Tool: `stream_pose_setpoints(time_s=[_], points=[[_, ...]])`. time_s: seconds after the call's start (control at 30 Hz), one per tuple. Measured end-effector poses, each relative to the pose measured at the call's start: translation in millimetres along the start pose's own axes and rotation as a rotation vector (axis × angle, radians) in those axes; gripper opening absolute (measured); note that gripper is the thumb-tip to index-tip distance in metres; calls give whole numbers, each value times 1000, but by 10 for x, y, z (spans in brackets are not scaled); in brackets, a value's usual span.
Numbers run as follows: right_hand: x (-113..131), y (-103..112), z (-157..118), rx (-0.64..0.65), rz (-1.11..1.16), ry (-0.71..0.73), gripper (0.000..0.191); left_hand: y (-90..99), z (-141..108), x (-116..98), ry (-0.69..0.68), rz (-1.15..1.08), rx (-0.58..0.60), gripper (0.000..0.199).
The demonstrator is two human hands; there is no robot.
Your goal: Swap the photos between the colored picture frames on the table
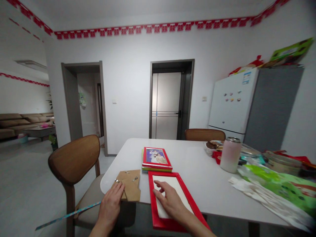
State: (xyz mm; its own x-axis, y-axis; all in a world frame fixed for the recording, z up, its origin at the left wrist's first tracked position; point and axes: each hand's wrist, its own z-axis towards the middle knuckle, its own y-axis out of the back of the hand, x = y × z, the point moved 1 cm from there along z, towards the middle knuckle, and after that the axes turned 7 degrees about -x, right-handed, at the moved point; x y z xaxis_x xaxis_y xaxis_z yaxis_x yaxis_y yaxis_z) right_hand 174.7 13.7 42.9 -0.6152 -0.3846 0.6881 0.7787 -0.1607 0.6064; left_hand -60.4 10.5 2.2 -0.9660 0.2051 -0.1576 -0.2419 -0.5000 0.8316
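Note:
My left hand [111, 199] is closed at the left edge of a brown picture-frame backing board [130, 187], its fingertips beside a metal clip. From the outer side of that hand a thin blue patterned strip [69, 215] sticks out over the chair; whether the fingers hold it too is hidden. Over a red picture frame [153, 210] with a white inside hovers or rests my right hand [169, 199], thumb and fingers apart, holding nothing. This frame overhangs the table's near edge. Just beyond it lies a stack of frames, topped by a red one with a photo [156, 155].
On the white table [195, 164], a pink bottle [230, 155], a green package [283, 187], white cloth-like material [266, 200] and food containers crowd the right side. Wooden chairs stand at the left [76, 158] and far side [205, 134]. A refrigerator [230, 102] is behind.

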Motion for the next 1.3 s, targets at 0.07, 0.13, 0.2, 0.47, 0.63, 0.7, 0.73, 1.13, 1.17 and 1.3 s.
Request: stream_pose_setpoints(time_s=[0.07,0.13,0.2,0.47,0.63,0.7,0.73,1.13,1.17,1.3], points=[[212,-24,-45,4,115,44,49,76,15,-163,-77,-45,-100,52],[334,33,-82,-13,151,73,51,139,23,-413,-170,-98,-143,48],[331,158,-124,-10,114,66,54,162,28,-705,-229,-128,-121,45],[-377,715,-423,69,-86,-61,58,-117,12,-1669,-239,-293,158,42],[-586,701,-461,41,-170,-49,46,-328,21,-1849,-200,-355,306,45],[-612,657,-443,17,-205,-22,45,-339,30,-1830,-191,-374,333,45],[-616,637,-433,3,-226,-4,44,-323,35,-1806,-185,-384,335,45],[-630,439,-406,19,-183,116,45,-24,-18,-1241,-219,-433,441,80],[-625,414,-398,23,-197,121,46,-43,-36,-1195,-226,-411,460,85],[-601,307,-335,24,-298,104,44,-102,-92,-1087,-277,-411,439,73]])
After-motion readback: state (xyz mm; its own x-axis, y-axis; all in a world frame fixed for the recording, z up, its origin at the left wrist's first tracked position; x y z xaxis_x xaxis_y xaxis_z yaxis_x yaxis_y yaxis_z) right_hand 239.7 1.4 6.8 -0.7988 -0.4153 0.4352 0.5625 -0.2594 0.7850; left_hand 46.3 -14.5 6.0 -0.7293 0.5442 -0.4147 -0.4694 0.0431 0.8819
